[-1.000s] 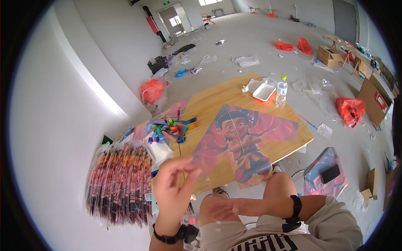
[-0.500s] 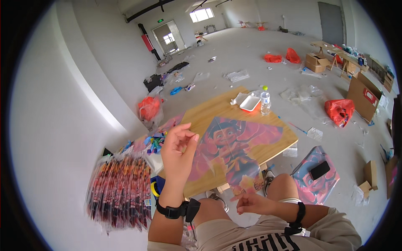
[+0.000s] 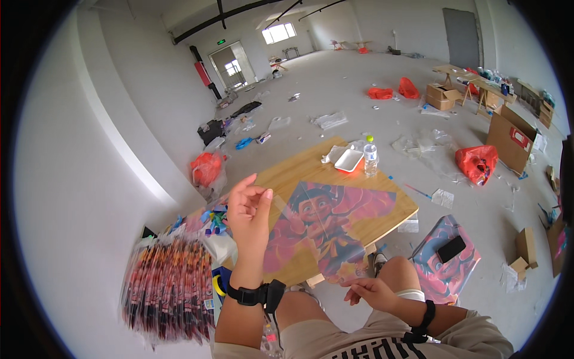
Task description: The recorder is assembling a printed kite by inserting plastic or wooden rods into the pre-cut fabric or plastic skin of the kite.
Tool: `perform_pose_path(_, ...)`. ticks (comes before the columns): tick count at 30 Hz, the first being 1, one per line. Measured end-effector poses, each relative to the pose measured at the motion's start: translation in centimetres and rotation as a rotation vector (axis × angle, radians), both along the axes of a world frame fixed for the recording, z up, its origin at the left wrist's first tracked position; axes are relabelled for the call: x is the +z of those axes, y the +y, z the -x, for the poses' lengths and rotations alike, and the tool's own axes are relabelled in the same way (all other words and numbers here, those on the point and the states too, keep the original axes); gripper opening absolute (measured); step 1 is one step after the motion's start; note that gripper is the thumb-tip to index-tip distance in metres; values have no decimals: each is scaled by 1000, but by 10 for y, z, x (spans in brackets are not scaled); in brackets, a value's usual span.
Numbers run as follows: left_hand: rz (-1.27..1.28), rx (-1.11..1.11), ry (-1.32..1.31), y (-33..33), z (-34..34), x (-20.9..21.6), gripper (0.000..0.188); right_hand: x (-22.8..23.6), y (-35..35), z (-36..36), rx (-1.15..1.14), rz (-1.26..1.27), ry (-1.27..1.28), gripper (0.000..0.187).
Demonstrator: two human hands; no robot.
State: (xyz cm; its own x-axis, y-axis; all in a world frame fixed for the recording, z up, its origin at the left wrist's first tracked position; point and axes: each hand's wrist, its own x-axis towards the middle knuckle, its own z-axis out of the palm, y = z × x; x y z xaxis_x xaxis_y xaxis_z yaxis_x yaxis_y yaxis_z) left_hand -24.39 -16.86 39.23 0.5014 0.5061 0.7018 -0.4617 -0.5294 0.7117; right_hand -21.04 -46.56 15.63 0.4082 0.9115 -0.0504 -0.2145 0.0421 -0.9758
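Observation:
A thin printed sheet (image 3: 335,218) with a cartoon figure in pinks and blues lies across the wooden table (image 3: 382,224) and hangs over its near edge. My left hand (image 3: 248,209) is raised at the sheet's left side, thumb and forefinger drawn together. A faint see-through edge shows beside those fingertips, but what they hold is too thin to make out. Low at the sheet's near end, my right hand (image 3: 372,293) has its fingers closed on the hanging edge. Both wrists wear black bands.
A water bottle (image 3: 370,157) and a white tray (image 3: 348,160) stand at the table's far end. Bundled plastic-wrapped prints (image 3: 167,287) are at left. A black phone (image 3: 451,249) rests on a printed stack (image 3: 442,272) at right. Red bags (image 3: 476,164) and cardboard boxes (image 3: 508,140) stand beyond.
The view has shifted slightly, so the table sits a little lower and further left. Both hands keep nearly the same pose, the right one a little more closed at the sheet's edge.

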Motion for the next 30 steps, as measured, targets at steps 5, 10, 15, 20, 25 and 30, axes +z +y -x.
perform_pose_path(5, -13, 4, 10, 18, -27, -2, 44, 10, 8, -6, 85, -53, 210, 40)
perform_pose_path(10, 47, -89, 78, 47, -68, -13, 48, 8, 28, -20, 112, 113, 417, 36)
perform_pose_path(15, 151, -151, 259, 95, -125, -42, 46, -35, 49, -49, -107, 167, 500, 20)
perform_pose_path(20, 212, -149, 463, 150, -186, -96, 31, -74, 77, -73, -126, 220, 577, 24)
perform_pose_path(25, 344, -149, 559, 206, -244, -168, 21, -104, 114, -100, -127, 230, 818, 25)
perform_pose_path(30, 377, -102, 628, 245, -293, -224, 21, -116, 145, -123, -113, 229, 946, 22)
